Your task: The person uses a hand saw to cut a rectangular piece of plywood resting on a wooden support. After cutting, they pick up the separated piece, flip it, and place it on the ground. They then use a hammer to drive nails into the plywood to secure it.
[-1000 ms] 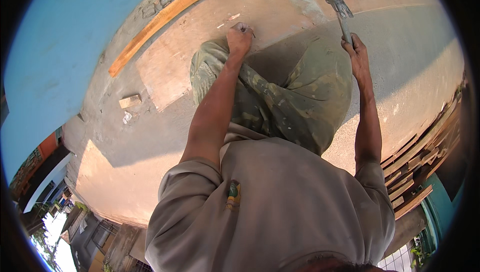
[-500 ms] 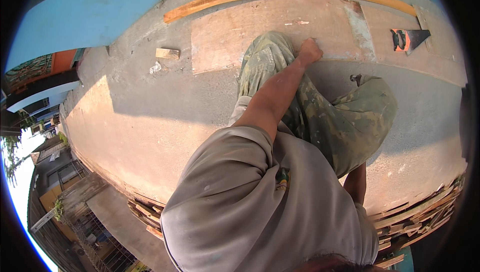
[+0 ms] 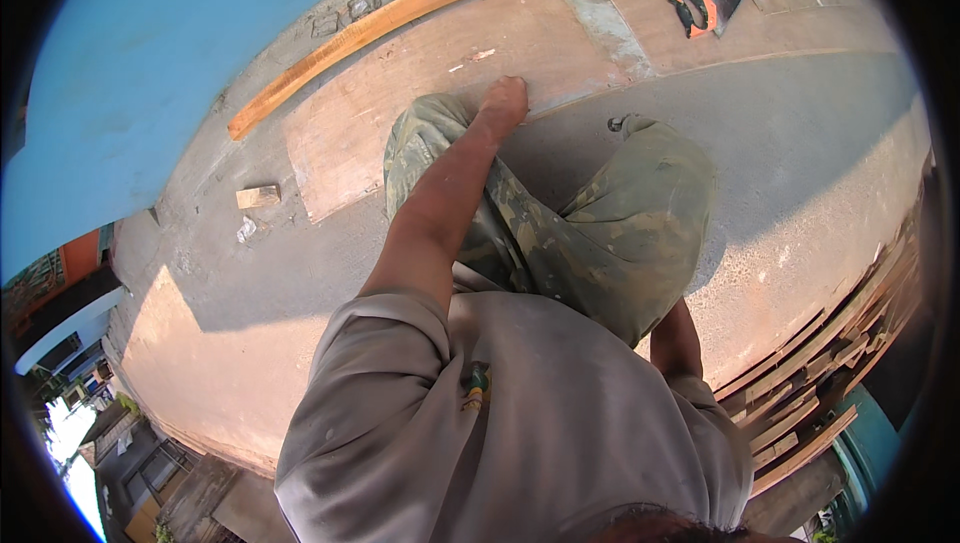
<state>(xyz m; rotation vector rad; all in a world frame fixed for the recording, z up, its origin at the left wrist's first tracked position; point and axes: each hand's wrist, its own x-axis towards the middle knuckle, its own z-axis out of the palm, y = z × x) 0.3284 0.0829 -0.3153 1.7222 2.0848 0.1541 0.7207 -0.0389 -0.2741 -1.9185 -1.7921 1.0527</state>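
Note:
My left hand (image 3: pixel 505 103) is curled closed against the near edge of a plywood sheet (image 3: pixel 360 118), just beyond my knee. Whatever its fingers hold, if anything, is hidden. My right forearm (image 3: pixel 677 341) reaches down behind my bent leg, and the hand itself is out of sight. A hand saw (image 3: pixel 712 5) with an orange and black handle lies on the plywood to the right. Beside my right knee shows a small dark metal piece (image 3: pixel 615 124), too small to name. Small pale scraps (image 3: pixel 482 54) lie on the sheet beyond my left hand.
A long wooden beam (image 3: pixel 400 18) runs along the plywood's far side. On the concrete at the left lie a short wood block (image 3: pixel 258 197) and a crumpled white scrap (image 3: pixel 246 230). Stacked wooden strips (image 3: pixel 800 383) are at the lower right; a blue wall (image 3: pixel 150 63) rises at the left.
The view has turned, so the plywood, beam and saw sit further left and more tilted in the picture. My left hand stays closed at the plywood's near edge.

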